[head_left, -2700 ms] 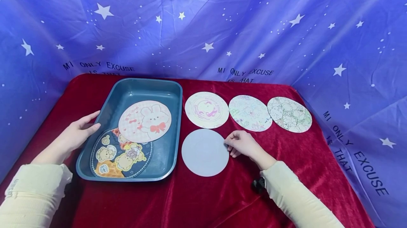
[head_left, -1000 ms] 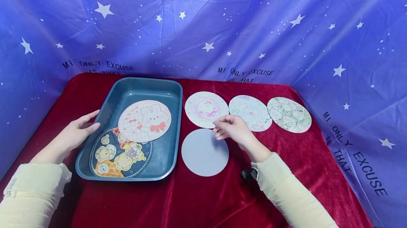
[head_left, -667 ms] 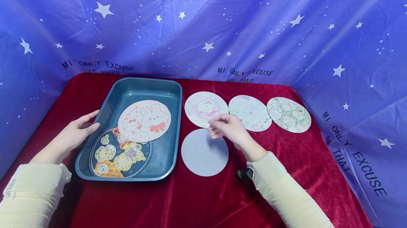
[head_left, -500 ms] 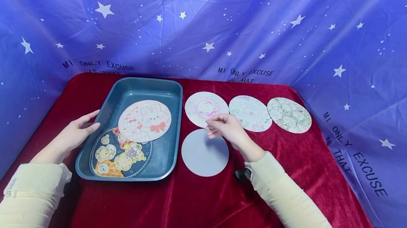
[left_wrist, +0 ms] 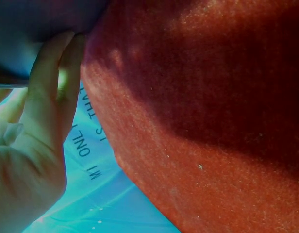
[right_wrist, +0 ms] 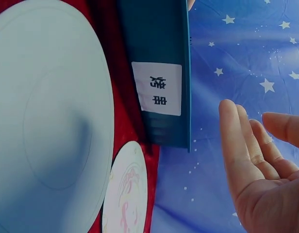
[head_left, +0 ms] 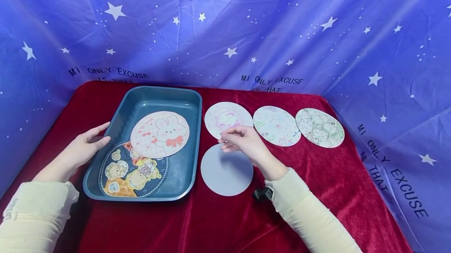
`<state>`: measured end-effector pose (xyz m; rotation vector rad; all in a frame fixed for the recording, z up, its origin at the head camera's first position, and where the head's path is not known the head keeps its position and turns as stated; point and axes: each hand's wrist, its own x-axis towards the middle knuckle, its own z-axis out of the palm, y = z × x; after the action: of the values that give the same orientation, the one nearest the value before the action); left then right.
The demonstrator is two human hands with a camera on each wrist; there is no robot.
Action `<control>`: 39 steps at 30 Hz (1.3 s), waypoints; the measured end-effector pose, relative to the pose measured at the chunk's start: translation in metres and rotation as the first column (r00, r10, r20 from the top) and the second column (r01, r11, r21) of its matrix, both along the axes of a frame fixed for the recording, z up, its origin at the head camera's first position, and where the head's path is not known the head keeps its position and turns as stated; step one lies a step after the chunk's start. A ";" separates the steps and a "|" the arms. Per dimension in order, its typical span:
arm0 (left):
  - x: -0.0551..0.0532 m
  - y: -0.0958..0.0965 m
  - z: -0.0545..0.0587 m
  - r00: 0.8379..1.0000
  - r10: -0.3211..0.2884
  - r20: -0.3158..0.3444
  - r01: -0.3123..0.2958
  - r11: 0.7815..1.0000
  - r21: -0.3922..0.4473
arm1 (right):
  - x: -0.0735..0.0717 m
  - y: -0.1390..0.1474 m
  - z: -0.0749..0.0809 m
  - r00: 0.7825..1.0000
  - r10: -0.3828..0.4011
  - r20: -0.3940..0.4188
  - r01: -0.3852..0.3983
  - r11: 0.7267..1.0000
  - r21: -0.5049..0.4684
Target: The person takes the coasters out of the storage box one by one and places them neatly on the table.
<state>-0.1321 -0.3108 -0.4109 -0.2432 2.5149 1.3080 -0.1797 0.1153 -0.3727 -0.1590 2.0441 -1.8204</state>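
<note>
Head view: your right hand [head_left: 251, 146] has shifted from the right edge of the plain disc [head_left: 226, 176], frame centre, to above its top; the disc lies unmoved, apparently free. Your left hand [head_left: 82, 148] stays at the tray [head_left: 151, 101], left. Left wrist, upper left: straight fingers touch it. Right wrist, lower right: fingers extended, thumb apart, holding nothing.

curtain [head_left: 211, 37]: "MI ONLY EXCUSE IS THAT"; tray [right_wrist: 154, 29] label [right_wrist: 157, 88]: 2 sideways Chinese characters

A blue starry curtain [head_left: 211, 37] — black lettering [head_left: 410, 193] across it — hangs behind and beside a red velvety cloth [head_left: 211, 225].
</note>
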 end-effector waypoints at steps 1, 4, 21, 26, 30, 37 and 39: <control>0.000 0.000 0.000 1.000 0.000 -0.001 0.000 1.000 -0.001 | 0.000 -0.001 0.000 1.000 -0.003 0.004 0.003 1.000 -0.001; 0.000 0.000 0.000 1.000 -0.001 -0.003 0.001 1.000 0.002 | 0.000 -0.005 0.000 1.000 -0.007 0.009 0.007 1.000 -0.004; -0.001 -0.001 -0.002 1.000 -0.001 -0.006 0.001 1.000 -0.003 | 0.001 -0.020 0.001 0.999 0.030 -0.030 -0.031 0.999 -0.041; -0.001 -0.002 -0.002 1.000 0.000 -0.001 0.000 1.000 0.001 | 0.001 -0.027 0.001 0.998 0.040 -0.043 -0.041 0.998 -0.042; -0.001 -0.002 -0.003 1.000 0.002 -0.006 -0.002 1.000 0.004 | 0.003 -0.033 0.002 0.998 0.040 -0.043 -0.042 0.998 -0.051; -0.001 -0.001 -0.002 1.000 0.002 -0.003 -0.002 1.000 0.008 | 0.006 -0.044 0.003 0.998 0.049 -0.028 -0.052 0.995 -0.082; -0.001 -0.001 -0.002 1.000 0.001 0.001 -0.001 1.000 0.005 | 0.007 -0.047 0.002 0.998 0.054 -0.035 -0.057 0.995 -0.077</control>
<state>-0.1330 -0.3118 -0.4127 -0.2440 2.5110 1.3142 -0.1729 0.0688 -0.3704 -0.2665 1.9712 -1.8766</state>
